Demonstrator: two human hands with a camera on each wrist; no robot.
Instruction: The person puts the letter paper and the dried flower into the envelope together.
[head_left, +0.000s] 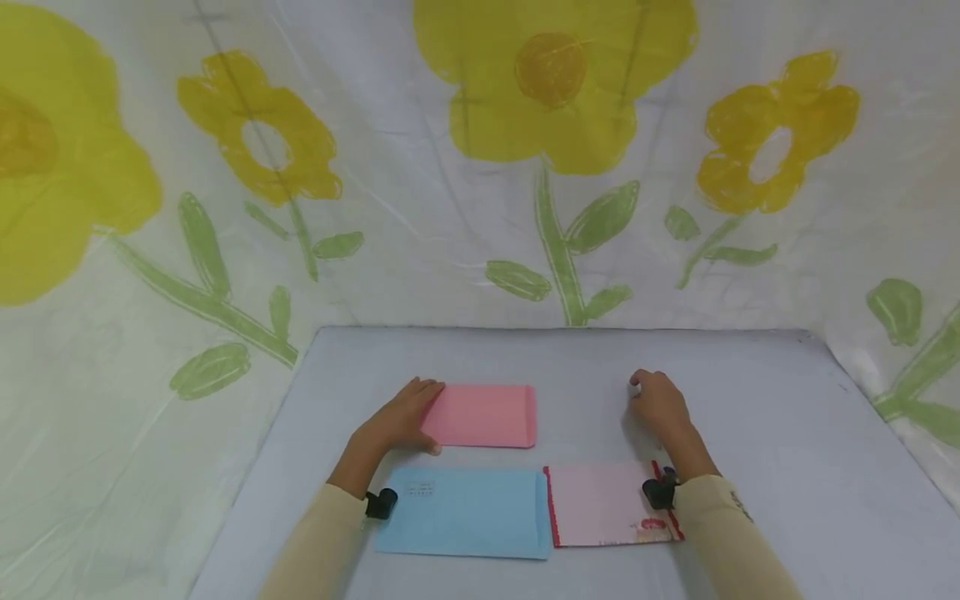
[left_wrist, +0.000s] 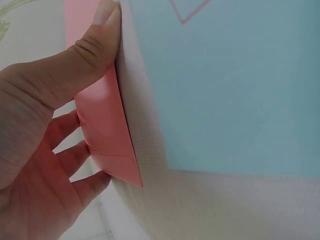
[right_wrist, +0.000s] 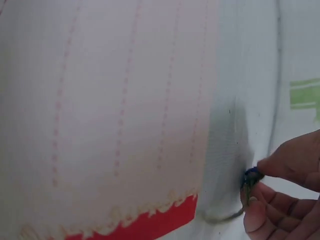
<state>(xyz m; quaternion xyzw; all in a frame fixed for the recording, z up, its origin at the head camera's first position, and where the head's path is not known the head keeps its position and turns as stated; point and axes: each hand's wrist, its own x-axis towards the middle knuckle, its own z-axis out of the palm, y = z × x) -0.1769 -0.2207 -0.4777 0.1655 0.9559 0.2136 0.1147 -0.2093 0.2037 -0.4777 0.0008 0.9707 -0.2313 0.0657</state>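
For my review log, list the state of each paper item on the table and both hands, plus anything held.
Pink envelope: on the table, gripped at its left end; flap state unclear.
Blue envelope: lying flat, not held.
Red-edged paper item: lying flat, not held.
Left hand: gripping the pink envelope.
Right hand: pinching a small dark item.
Small dark item: held, too blurred to identify.

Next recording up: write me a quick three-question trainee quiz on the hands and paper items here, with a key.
1. Which hand holds the plain pink envelope?
2. True or false: in the head view, the blue envelope lies left of the red-edged paper.
3. What does the right hand pinch?
A) The blue envelope
B) A small dark item
C) The red-edged paper

Key: 1. The left hand. 2. True. 3. B.
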